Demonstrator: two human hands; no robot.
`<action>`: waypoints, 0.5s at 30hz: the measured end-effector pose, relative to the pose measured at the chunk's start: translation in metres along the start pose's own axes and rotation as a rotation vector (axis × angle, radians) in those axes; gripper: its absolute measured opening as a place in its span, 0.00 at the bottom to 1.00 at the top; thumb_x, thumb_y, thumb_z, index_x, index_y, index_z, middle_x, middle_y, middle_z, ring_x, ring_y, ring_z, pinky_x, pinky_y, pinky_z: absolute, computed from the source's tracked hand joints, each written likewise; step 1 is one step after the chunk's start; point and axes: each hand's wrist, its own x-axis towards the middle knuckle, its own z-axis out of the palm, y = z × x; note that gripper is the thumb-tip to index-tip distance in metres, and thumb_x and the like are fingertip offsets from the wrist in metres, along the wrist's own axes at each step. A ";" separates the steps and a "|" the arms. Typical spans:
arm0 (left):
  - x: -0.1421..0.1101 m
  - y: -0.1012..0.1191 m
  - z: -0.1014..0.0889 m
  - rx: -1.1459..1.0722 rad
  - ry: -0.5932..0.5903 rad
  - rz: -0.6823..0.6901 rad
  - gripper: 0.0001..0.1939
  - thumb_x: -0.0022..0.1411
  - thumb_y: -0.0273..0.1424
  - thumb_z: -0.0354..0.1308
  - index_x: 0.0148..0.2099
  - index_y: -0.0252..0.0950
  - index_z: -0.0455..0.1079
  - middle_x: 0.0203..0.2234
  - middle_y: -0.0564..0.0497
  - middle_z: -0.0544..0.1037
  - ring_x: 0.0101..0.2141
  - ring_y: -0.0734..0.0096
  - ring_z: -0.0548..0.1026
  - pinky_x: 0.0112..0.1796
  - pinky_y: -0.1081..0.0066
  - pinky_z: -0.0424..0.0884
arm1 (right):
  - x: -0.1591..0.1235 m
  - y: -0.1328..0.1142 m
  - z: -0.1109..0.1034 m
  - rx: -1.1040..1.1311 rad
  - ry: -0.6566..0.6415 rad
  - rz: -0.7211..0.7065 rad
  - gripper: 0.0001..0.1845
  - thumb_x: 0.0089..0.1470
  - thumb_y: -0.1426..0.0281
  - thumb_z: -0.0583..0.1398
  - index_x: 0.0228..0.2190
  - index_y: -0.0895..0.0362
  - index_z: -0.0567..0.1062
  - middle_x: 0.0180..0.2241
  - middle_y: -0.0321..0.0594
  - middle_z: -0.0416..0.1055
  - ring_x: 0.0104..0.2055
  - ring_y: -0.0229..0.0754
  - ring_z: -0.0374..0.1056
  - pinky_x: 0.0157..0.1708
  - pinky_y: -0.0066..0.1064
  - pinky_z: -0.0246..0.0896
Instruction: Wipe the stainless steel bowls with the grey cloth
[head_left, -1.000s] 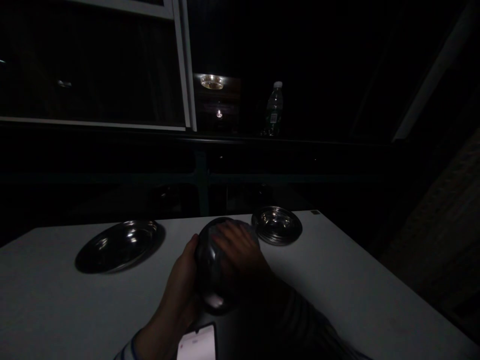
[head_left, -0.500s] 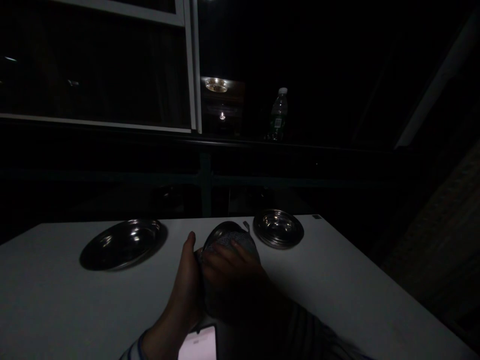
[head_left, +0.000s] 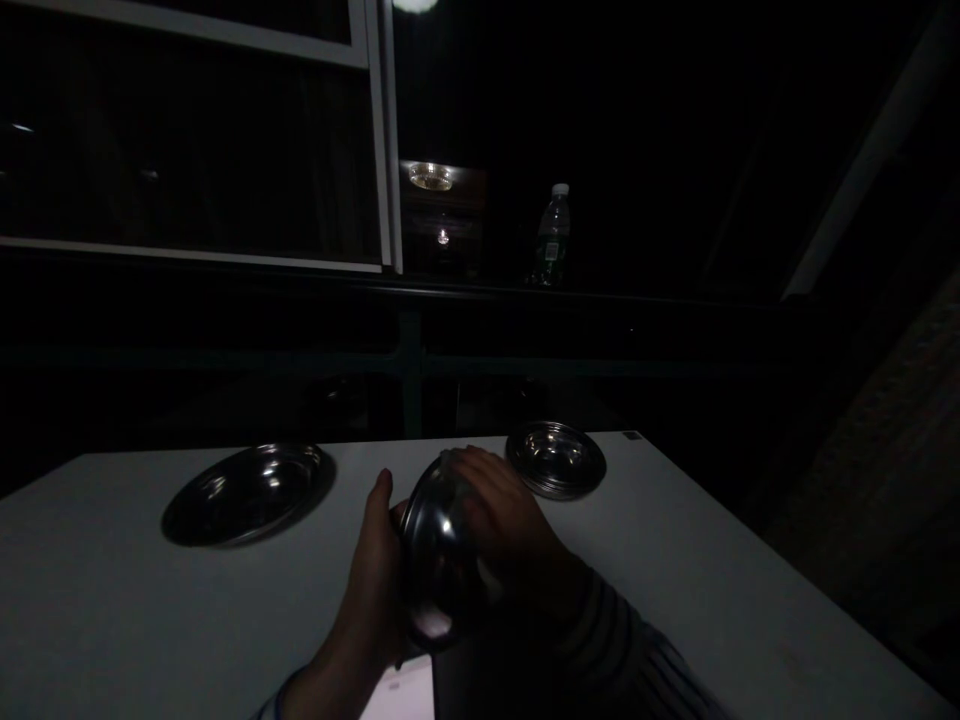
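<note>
A shiny metal bowl [head_left: 441, 545] is held up above the table, tilted on its side with its rounded outside facing me. My left hand [head_left: 375, 560] is closed on its rim from the left, thumb pointing up. Against the bowl's upper right side lies my right hand [head_left: 506, 520], its fingers bent over the curved surface. Only a small edge of what seems to be the grey cloth shows by these fingertips; the rest is hidden under the hand.
On the white table [head_left: 112, 600] a large metal dish [head_left: 244, 495] lies at the left. A stack of metal bowls [head_left: 555, 460] stands at the back right. A lit phone [head_left: 401, 690] lies below my hands. Behind, a plastic bottle [head_left: 553, 240] stands on a dark ledge.
My right hand has moved from the front of the bowl to its upper right side, baring the shiny outside. The grey cloth, earlier spread under the fingers, is now almost wholly covered.
</note>
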 end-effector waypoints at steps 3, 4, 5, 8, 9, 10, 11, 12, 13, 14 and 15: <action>0.001 0.002 -0.001 -0.033 0.030 -0.025 0.22 0.60 0.42 0.45 0.20 0.34 0.64 0.06 0.54 0.65 0.10 0.74 0.64 0.15 0.74 0.61 | -0.001 -0.019 0.010 -0.137 -0.094 -0.193 0.21 0.57 0.64 0.47 0.49 0.59 0.65 0.52 0.42 0.64 0.56 0.45 0.54 0.57 0.44 0.45; 0.002 0.003 -0.002 -0.045 0.037 -0.038 0.22 0.61 0.41 0.46 0.19 0.35 0.63 0.06 0.55 0.63 0.09 0.75 0.63 0.14 0.75 0.60 | -0.003 -0.023 0.015 -0.172 -0.101 -0.220 0.21 0.56 0.63 0.48 0.49 0.59 0.65 0.52 0.42 0.64 0.56 0.46 0.53 0.58 0.44 0.43; 0.002 0.004 -0.003 -0.057 0.034 -0.048 0.22 0.60 0.39 0.46 0.17 0.35 0.61 0.05 0.55 0.62 0.09 0.75 0.62 0.13 0.75 0.59 | -0.006 -0.026 0.019 -0.204 -0.095 -0.242 0.22 0.55 0.63 0.49 0.49 0.59 0.65 0.51 0.41 0.64 0.57 0.45 0.52 0.59 0.44 0.41; 0.005 0.005 -0.006 -0.083 -0.020 -0.036 0.20 0.60 0.33 0.47 0.17 0.35 0.61 0.06 0.55 0.62 0.09 0.77 0.61 0.12 0.77 0.57 | -0.017 -0.032 0.029 -0.277 -0.036 -0.304 0.18 0.56 0.67 0.49 0.47 0.59 0.66 0.51 0.38 0.65 0.58 0.41 0.49 0.61 0.39 0.35; 0.006 0.006 -0.006 -0.088 -0.037 -0.020 0.19 0.60 0.31 0.47 0.18 0.34 0.62 0.07 0.54 0.64 0.10 0.77 0.63 0.13 0.77 0.58 | -0.021 -0.033 0.030 -0.300 -0.024 -0.340 0.17 0.56 0.68 0.49 0.46 0.59 0.67 0.51 0.37 0.65 0.59 0.40 0.48 0.62 0.37 0.33; 0.006 0.006 -0.007 -0.093 -0.052 -0.005 0.17 0.60 0.29 0.47 0.19 0.33 0.64 0.09 0.53 0.67 0.11 0.76 0.65 0.14 0.77 0.60 | -0.025 -0.033 0.030 -0.322 -0.015 -0.382 0.17 0.57 0.68 0.48 0.46 0.59 0.67 0.51 0.36 0.65 0.59 0.39 0.47 0.62 0.36 0.32; 0.006 0.006 -0.007 -0.096 -0.058 0.003 0.16 0.60 0.28 0.47 0.21 0.32 0.66 0.10 0.52 0.70 0.12 0.75 0.67 0.15 0.76 0.63 | -0.029 -0.033 0.030 -0.346 -0.008 -0.428 0.17 0.57 0.68 0.49 0.46 0.59 0.67 0.51 0.36 0.65 0.60 0.39 0.46 0.63 0.36 0.31; 0.006 0.007 -0.006 -0.095 -0.053 0.006 0.15 0.59 0.28 0.47 0.22 0.31 0.66 0.12 0.51 0.71 0.13 0.75 0.68 0.16 0.76 0.64 | -0.034 -0.032 0.029 -0.370 0.003 -0.465 0.17 0.58 0.68 0.49 0.47 0.60 0.67 0.51 0.35 0.65 0.60 0.39 0.45 0.63 0.36 0.30; 0.005 0.008 -0.006 -0.092 -0.038 0.009 0.14 0.59 0.27 0.48 0.23 0.31 0.67 0.13 0.50 0.72 0.14 0.74 0.69 0.17 0.75 0.66 | -0.038 -0.030 0.027 -0.393 0.013 -0.496 0.18 0.58 0.68 0.49 0.48 0.61 0.66 0.52 0.35 0.64 0.61 0.39 0.45 0.63 0.37 0.29; 0.004 0.009 -0.005 -0.091 -0.021 0.013 0.14 0.60 0.27 0.47 0.24 0.31 0.67 0.14 0.50 0.73 0.14 0.74 0.70 0.17 0.75 0.67 | -0.042 -0.028 0.026 -0.415 0.018 -0.507 0.19 0.58 0.68 0.49 0.50 0.61 0.65 0.52 0.35 0.64 0.61 0.39 0.45 0.63 0.37 0.30; 0.003 0.010 -0.004 -0.092 -0.005 0.028 0.13 0.60 0.26 0.47 0.25 0.31 0.67 0.14 0.50 0.74 0.15 0.73 0.71 0.17 0.75 0.67 | -0.046 -0.025 0.026 -0.433 0.018 -0.501 0.20 0.58 0.69 0.50 0.51 0.61 0.64 0.53 0.35 0.63 0.61 0.39 0.45 0.63 0.38 0.32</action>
